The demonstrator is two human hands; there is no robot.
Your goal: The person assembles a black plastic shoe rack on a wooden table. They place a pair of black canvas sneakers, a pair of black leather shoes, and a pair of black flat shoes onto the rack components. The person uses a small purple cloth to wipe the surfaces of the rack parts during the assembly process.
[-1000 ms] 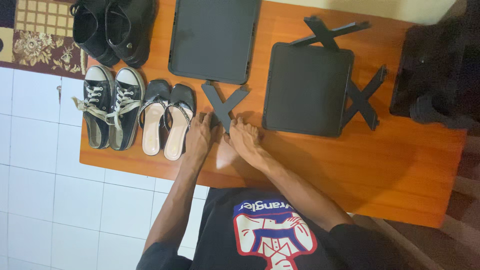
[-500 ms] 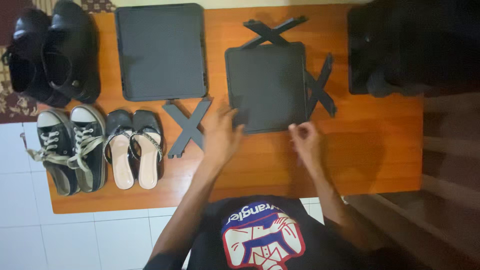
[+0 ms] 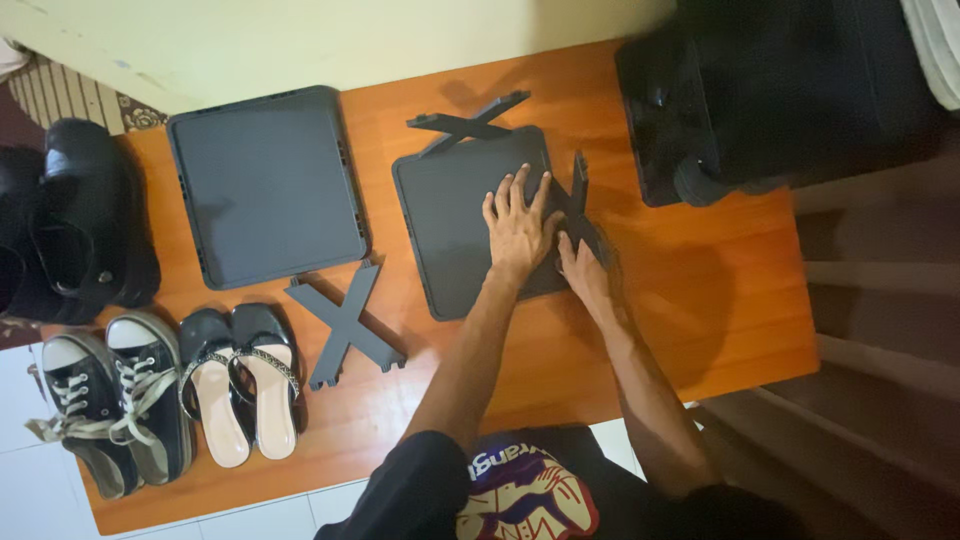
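My left hand [image 3: 518,225] lies flat with fingers spread on a dark grey square panel [image 3: 445,235] on the orange wooden table [image 3: 700,300]. My right hand [image 3: 582,268] is just right of it, fingers closed on a dark X-shaped bracket [image 3: 580,195] standing along the panel's right edge. A second X-shaped bracket [image 3: 465,122] sticks out from under the panel's far edge. A third X-shaped bracket [image 3: 345,325] lies loose on the table to the left, apart from both hands.
Another grey square panel [image 3: 265,195] lies at the left. Black leather shoes [image 3: 80,230], dark sneakers [image 3: 105,410] and black sandals [image 3: 240,380] line the table's left end. A bulky black object [image 3: 770,90] occupies the far right corner.
Both hands left the loose X bracket by the sandals and went right. The left hand now rests on the right panel, the right hand took hold of the bracket at its edge. The view shifted.
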